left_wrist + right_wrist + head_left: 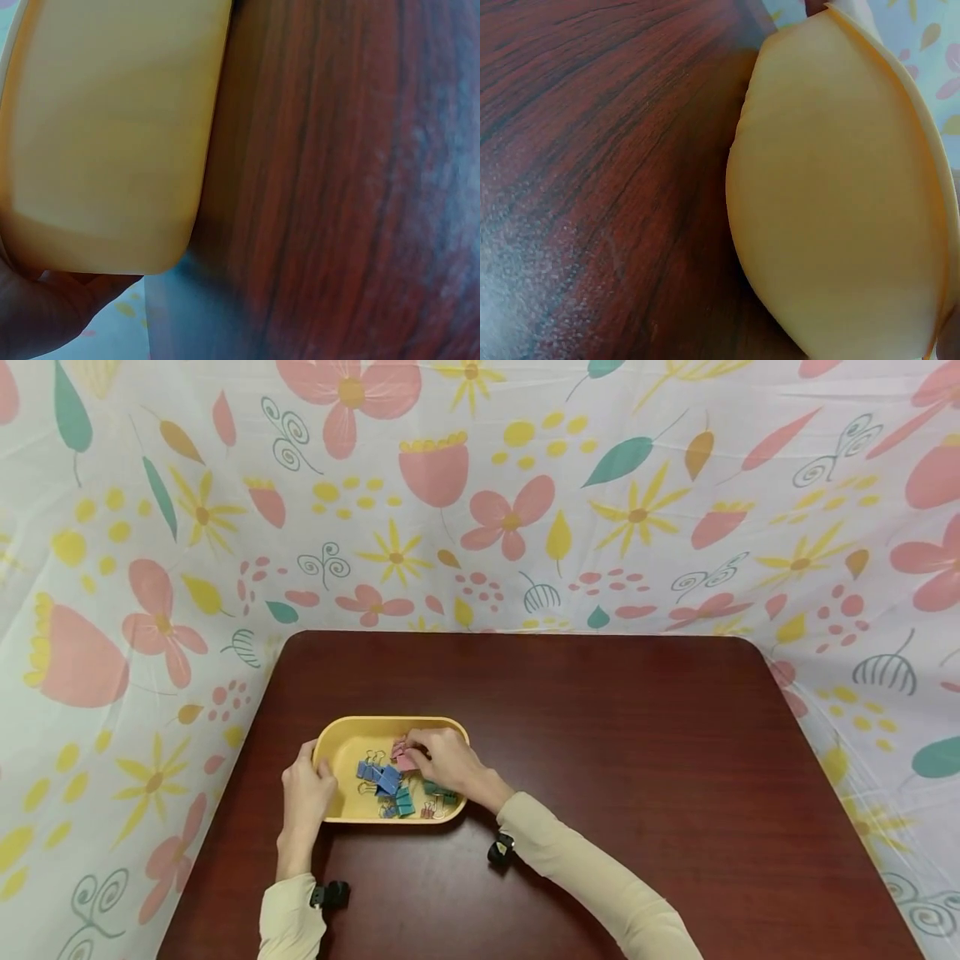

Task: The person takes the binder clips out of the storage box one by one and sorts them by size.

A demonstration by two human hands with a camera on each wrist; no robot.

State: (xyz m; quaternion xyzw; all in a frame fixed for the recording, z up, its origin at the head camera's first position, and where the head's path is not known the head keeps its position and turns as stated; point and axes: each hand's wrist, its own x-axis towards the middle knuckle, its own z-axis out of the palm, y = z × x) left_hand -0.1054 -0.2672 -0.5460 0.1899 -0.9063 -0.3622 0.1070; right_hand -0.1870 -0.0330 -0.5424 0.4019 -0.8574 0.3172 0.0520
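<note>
A yellow oblong tray with rounded corners (pixel 390 723) sits on the left part of the dark red-brown wood-grain table (pixel 600 735). The left hand (pixel 307 785) grips its left end, thumb over the rim and fingers outside. The right hand (pixel 450 762) reaches over the right end, fingers bent down at the pink metal binder clips (pixel 405 763) on the tray's far side; I cannot tell whether finger and thumb are pinched on one or only touching.

Nearer and to the left, blue binder clips with wire handles (pixel 387 780) overlap one another. A teal binder clip (pixel 404 802) lies just to their near right, and dark green binder clips (pixel 441 791) lie farther right, partly under the right hand. A small blue clip (pixel 387 812) and a small pale pink clip (pixel 427 811) lie along the near wall.

The handling looks to be under way, not finished: like colours lie roughly together, but groups crowd each other and the small clips lie apart from their larger matches. Both wrist views show mostly the tray's outer walls, so they add nothing about its contents.
</note>
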